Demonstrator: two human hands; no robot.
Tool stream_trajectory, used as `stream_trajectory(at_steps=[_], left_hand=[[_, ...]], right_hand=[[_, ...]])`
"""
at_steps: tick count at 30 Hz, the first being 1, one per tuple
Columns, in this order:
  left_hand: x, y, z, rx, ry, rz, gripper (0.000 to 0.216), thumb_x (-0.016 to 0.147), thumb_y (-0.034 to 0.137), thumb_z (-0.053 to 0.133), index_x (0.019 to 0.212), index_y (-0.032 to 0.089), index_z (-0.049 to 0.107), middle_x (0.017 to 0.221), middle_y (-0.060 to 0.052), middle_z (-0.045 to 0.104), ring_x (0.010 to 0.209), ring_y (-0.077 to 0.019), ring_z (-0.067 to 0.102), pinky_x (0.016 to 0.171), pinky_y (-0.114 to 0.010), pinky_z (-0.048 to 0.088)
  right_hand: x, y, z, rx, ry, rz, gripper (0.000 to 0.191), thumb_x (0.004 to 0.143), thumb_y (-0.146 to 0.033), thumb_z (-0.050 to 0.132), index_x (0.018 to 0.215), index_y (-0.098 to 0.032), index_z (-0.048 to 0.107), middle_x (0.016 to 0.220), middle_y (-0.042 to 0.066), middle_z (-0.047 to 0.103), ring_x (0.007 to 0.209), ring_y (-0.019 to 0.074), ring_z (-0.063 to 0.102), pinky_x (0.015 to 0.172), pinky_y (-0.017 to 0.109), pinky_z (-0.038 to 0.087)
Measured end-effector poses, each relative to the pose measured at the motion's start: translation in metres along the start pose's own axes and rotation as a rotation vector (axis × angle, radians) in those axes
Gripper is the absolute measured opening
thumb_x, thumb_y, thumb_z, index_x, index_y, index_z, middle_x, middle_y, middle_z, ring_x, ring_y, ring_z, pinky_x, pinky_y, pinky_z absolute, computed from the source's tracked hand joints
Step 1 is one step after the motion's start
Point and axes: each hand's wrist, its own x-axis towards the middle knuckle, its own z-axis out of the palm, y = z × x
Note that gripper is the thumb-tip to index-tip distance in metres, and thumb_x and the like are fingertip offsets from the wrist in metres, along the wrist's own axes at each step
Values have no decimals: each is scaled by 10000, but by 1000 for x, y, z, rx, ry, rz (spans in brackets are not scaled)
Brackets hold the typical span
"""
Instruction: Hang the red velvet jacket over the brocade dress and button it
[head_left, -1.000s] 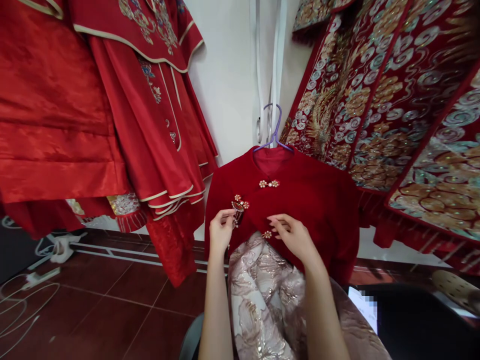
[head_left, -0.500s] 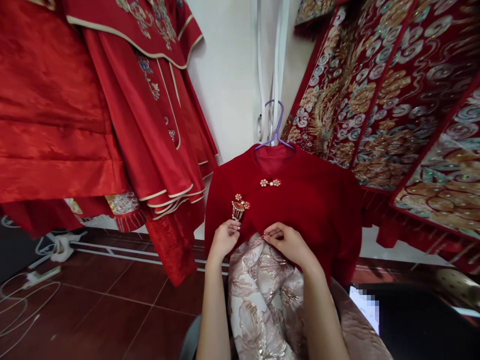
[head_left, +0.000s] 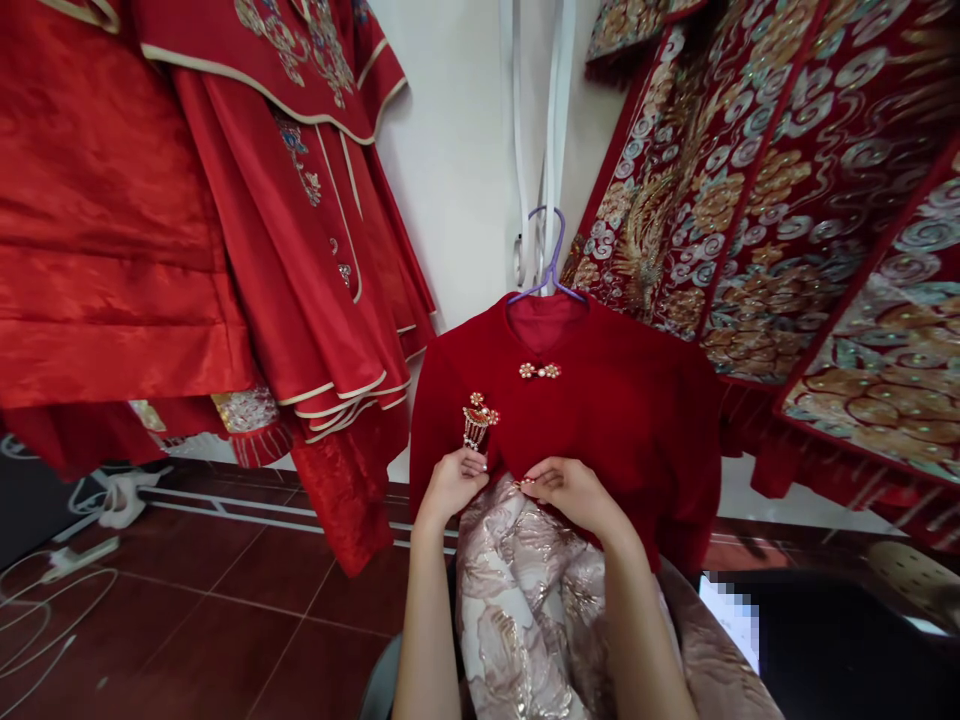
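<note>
A red velvet jacket (head_left: 600,410) hangs in front of me on a purple hanger (head_left: 553,265). At its neck sits a closed, flower-shaped pearl-and-gold fastener (head_left: 540,371). On the chest to the left is a tasselled gold ornament (head_left: 475,420). Just under those tassels, my left hand (head_left: 454,484) is closed in a pinch on the jacket's front. My right hand (head_left: 568,492) pinches the front edge of the other side, where a small red-and-gold piece shows at the fingertips. Its exact form is hidden. Below both hands spreads a pale, gold-patterned brocade cloth (head_left: 517,600).
Red garments with cream piping (head_left: 292,230) hang at the left. Heavily embroidered red garments (head_left: 765,210) hang at the right. A white rack pole (head_left: 553,130) rises behind the jacket. White cables (head_left: 52,610) lie on the tiled floor, and a dark screen (head_left: 840,640) is at lower right.
My right hand has moved slightly left, bringing its edge of the jacket closer to my left hand. The left hand keeps its pinch, shifted a little right.
</note>
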Motion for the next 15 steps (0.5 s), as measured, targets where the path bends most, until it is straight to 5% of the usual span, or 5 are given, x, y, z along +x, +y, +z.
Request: stream_trajectory(at_steps=[5, 9, 15], left_hand=[[2, 1, 13, -17, 31, 9, 190, 615, 35, 628, 784, 117, 658, 722, -37, 673, 678, -132, 627, 690, -243, 494], [3, 4, 24, 10, 13, 12, 118, 613, 51, 619, 708, 118, 635, 644, -15, 654, 618, -138, 598, 602, -228, 463], [11, -1, 30, -220, 15, -56, 178, 595, -22, 608, 705, 115, 640, 679, -30, 685, 673, -134, 647, 726, -251, 515]], right_hand=[[-6, -19, 7, 121, 14, -115, 211, 675, -329, 715, 808, -166, 698, 769, 48, 723, 708, 162, 661, 691, 270, 521], [6, -24, 30, 74, 160, -180, 168, 692, -307, 676, 802, -180, 680, 769, 41, 719, 716, 165, 665, 722, 283, 528], [27, 0, 47, -16, 396, -73, 137, 681, -314, 629, 745, -194, 635, 688, 27, 690, 649, 174, 654, 694, 297, 519]])
